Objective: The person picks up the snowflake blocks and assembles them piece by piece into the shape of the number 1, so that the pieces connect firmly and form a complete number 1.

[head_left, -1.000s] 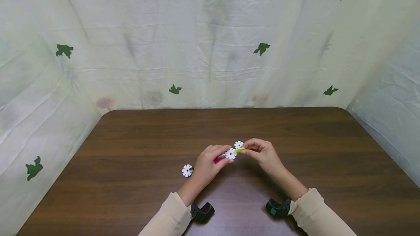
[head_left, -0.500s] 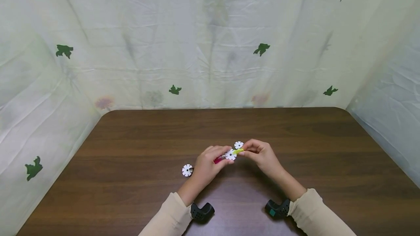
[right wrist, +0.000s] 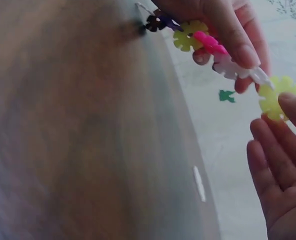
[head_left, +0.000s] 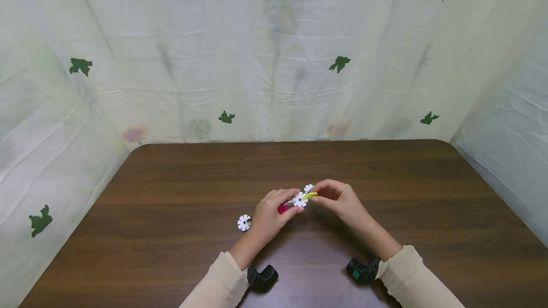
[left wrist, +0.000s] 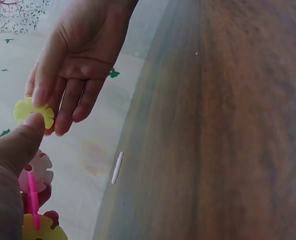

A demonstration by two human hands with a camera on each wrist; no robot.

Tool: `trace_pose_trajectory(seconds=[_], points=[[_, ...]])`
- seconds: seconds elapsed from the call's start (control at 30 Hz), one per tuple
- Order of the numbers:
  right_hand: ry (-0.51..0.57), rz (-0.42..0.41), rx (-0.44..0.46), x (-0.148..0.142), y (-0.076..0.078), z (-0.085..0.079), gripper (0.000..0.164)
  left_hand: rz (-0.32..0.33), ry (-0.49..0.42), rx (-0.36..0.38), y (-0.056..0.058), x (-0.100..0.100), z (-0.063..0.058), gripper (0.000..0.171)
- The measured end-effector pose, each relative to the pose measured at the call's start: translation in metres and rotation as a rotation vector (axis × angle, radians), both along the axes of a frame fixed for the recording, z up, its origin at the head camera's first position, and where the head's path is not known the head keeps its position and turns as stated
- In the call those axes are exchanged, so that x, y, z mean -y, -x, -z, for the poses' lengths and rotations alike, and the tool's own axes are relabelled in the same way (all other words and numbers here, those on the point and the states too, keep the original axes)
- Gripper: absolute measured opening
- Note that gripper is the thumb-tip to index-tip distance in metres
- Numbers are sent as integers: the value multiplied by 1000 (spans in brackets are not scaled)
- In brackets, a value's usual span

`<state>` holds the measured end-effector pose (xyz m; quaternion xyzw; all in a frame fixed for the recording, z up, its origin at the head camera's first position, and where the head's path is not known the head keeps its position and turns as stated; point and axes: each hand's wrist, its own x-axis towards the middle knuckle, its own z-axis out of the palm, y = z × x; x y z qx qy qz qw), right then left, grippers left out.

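My left hand grips a chain of notched plastic flower discs. Its links, best seen in the right wrist view, include a dark disc, a blue-purple one, a yellow one, a pink disc and a white disc. With thumb and fingertips, my right hand pinches another yellow disc, its edge up against the whitish end of the chain. Part of the chain is hidden by my left fingers.
One white disc lies flat on the brown table beyond my fingertips. Another white disc shows left of my left hand, beside the chain's dark end. A pale curtain stands behind the table.
My right hand has shifted slightly, its fingers now covering part of the white disc behind. The left hand keeps its grip, and the head view has turned a little.
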<state>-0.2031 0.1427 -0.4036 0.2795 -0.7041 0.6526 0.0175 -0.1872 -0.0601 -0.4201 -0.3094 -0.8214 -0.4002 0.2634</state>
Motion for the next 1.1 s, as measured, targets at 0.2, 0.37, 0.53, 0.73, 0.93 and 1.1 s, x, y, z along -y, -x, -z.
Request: trace_pose_trajectory(seconds=[0.2, 0.37, 0.53, 0.73, 0.93, 1.1], points=[[-26, 17, -4, -3, -1, -3, 12, -28, 3, -26, 0, -1, -1, 41], [-38, 32, -4, -3, -2, -4, 10, -57, 4, -59, 0, -1, -2, 41], [-59, 56, 16, -1, -2, -2, 11, -61, 11, -57, -1, -1, -2, 37], [-64, 57, 88, 4, -3, 1, 13, -66, 32, -78, -2, -1, -2, 38], [-45, 62, 193, 12, -7, -1, 14, -61, 48, -100, -3, -1, -2, 41], [-12, 47, 266, 17, -11, -1, 17, -63, 57, -99, -2, -1, -2, 41]])
